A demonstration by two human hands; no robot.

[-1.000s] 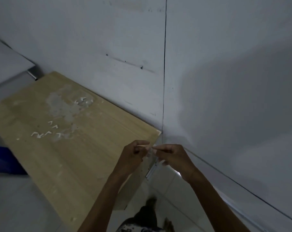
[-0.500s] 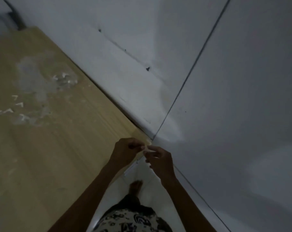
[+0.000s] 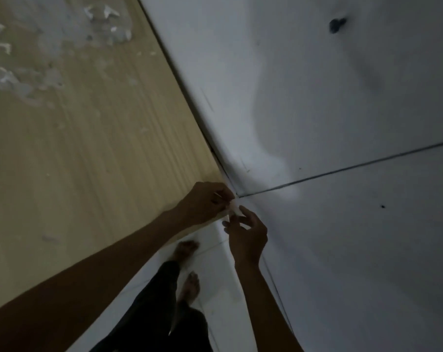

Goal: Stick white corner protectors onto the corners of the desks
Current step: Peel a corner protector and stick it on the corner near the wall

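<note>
The fingertips (image 3: 226,199) of the left hand (image 3: 205,203) are curled in a pinch on a small white plastic corner protector (image 3: 234,210), which sits right at the near corner of the pale wood-grain desk (image 3: 101,148). The pinch looks meant to steady the piece against that corner while it is seated. The right hand (image 3: 248,235), just below and beside the desk corner, has its fingers loosely spread, with the thumb and forefinger touching the protector's lower edge; whether they actually grip it cannot be told. On the desk's far side from the corner, spare white protector pieces (image 3: 106,13) lie scattered, kept within reach. The grey wall panels (image 3: 342,110) meet behind the corner. No writing or labels are legible.
</note>
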